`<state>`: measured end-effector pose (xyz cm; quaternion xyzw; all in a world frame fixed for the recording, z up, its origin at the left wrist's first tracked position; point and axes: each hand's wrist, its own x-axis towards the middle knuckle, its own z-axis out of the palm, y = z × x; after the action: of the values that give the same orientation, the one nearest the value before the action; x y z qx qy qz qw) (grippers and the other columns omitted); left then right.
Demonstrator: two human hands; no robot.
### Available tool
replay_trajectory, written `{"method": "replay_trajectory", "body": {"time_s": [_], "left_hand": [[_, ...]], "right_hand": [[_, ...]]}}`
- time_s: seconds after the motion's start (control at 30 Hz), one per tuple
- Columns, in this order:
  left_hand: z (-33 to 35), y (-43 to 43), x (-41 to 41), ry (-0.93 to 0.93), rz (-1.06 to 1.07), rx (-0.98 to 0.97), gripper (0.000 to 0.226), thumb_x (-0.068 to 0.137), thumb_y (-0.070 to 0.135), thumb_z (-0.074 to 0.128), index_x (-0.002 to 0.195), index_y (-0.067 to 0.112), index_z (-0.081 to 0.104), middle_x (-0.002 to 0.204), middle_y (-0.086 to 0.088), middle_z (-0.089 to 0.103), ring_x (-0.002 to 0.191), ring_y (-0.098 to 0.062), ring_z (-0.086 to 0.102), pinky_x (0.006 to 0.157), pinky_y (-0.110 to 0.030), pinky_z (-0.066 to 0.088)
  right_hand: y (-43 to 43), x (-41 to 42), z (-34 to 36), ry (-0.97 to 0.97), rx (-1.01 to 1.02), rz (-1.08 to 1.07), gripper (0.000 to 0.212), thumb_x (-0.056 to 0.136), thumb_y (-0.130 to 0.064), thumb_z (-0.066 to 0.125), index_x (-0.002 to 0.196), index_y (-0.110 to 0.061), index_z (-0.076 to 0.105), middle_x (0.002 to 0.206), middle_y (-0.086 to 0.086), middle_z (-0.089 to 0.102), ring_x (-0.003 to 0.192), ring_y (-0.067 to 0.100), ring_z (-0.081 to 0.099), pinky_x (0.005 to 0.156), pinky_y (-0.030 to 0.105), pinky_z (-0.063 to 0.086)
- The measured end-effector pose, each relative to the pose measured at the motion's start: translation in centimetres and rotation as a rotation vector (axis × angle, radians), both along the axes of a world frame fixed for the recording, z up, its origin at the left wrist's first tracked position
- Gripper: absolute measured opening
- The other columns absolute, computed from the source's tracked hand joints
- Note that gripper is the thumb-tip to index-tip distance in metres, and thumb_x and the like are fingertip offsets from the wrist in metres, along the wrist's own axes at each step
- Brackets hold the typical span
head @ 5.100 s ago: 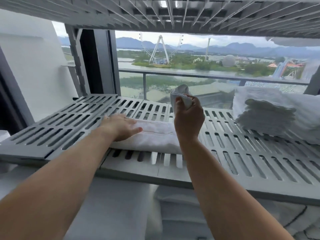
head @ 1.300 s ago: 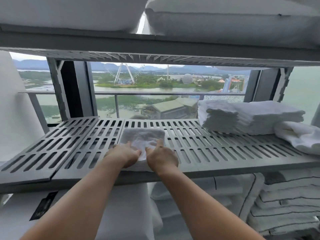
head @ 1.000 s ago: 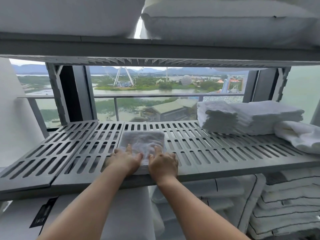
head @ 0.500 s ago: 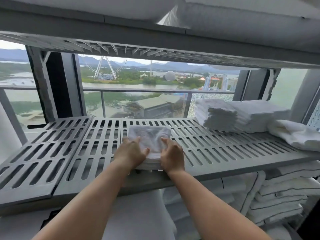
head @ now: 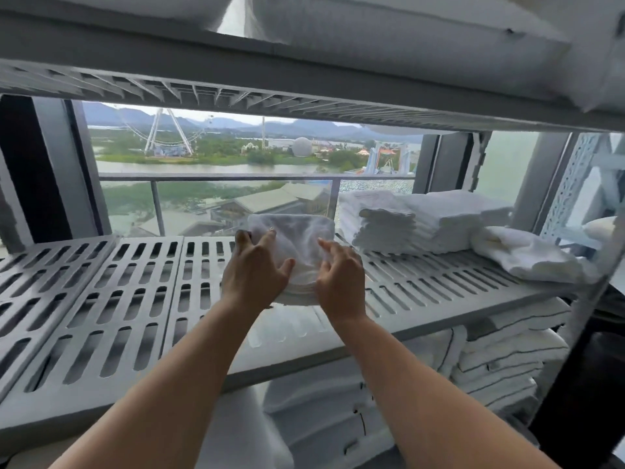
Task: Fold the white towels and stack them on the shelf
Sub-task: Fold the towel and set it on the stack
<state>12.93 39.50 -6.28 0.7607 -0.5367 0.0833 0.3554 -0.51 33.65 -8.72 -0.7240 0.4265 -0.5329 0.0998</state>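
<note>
Motion is blurring the folded towel, and its lower edge is disappearing behind both hands. The left hand is gripping its left side, fingers curling over the edge and thumb lying across the front. The right hand is lying on the right side; I cannot tell whether its smeared fingers are pinching or only pressing. Half a second ago the towel was lying flat on the slotted shelf; now it is being held up, tilted, nearer the stack of towels.
</note>
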Motion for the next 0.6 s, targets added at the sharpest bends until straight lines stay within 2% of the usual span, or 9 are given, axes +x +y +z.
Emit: {"method": "replay_trajectory", "body": {"time_s": [0.13, 0.27, 0.4, 0.53, 0.6], "left_hand": [[0.8, -3.0, -5.4, -0.011, 0.0, -0.053, 0.074, 0.088, 0.048, 0.068, 0.151, 0.02, 0.041, 0.137, -0.017, 0.035, 0.121, -0.042, 0.055, 0.099, -0.046, 0.05], [1.8, -7.0, -12.7, -0.035, 0.019, -0.11, 0.071, 0.088, 0.044, 0.069, 0.149, 0.02, 0.044, 0.135, -0.016, 0.037, 0.12, -0.041, 0.054, 0.096, -0.046, 0.052], [3.2, -11.6, -19.3, -0.075, 0.023, -0.158, 0.07, 0.088, 0.043, 0.068, 0.149, 0.019, 0.045, 0.136, -0.016, 0.038, 0.122, -0.04, 0.052, 0.094, -0.046, 0.049], [4.8, -16.2, -24.2, -0.052, 0.002, -0.193, 0.069, 0.088, 0.042, 0.068, 0.149, 0.019, 0.045, 0.136, -0.014, 0.037, 0.118, -0.037, 0.054, 0.091, -0.047, 0.051], [5.3, -18.5, -25.8, -0.055, -0.001, -0.203, 0.069, 0.087, 0.041, 0.069, 0.148, 0.019, 0.046, 0.136, -0.014, 0.037, 0.118, -0.038, 0.055, 0.09, -0.046, 0.051]], "right_hand": [[-2.8, -5.1, 0.7, -0.027, -0.014, -0.003, 0.04, 0.093, 0.001, 0.05, 0.128, -0.011, 0.064, 0.118, 0.012, 0.067, 0.111, 0.025, 0.059, 0.099, 0.027, 0.041], [-7.2, -11.9, 1.3, -0.051, -0.011, -0.011, 0.046, 0.089, 0.001, 0.048, 0.131, -0.015, 0.061, 0.122, 0.008, 0.064, 0.115, 0.021, 0.054, 0.097, 0.02, 0.035], [-12.2, -18.4, 2.9, -0.07, -0.053, -0.031, 0.049, 0.087, -0.001, 0.047, 0.131, -0.016, 0.06, 0.124, 0.006, 0.063, 0.118, 0.021, 0.05, 0.102, 0.026, 0.036], [-17.0, -23.2, 4.7, -0.112, -0.063, -0.04, 0.049, 0.087, -0.001, 0.046, 0.131, -0.018, 0.061, 0.125, 0.003, 0.063, 0.119, 0.021, 0.048, 0.093, 0.017, 0.029], [-19.6, -24.7, 5.4, -0.114, -0.075, -0.045, 0.049, 0.087, 0.001, 0.047, 0.13, -0.017, 0.062, 0.124, 0.004, 0.064, 0.118, 0.022, 0.05, 0.094, 0.017, 0.03]]}}
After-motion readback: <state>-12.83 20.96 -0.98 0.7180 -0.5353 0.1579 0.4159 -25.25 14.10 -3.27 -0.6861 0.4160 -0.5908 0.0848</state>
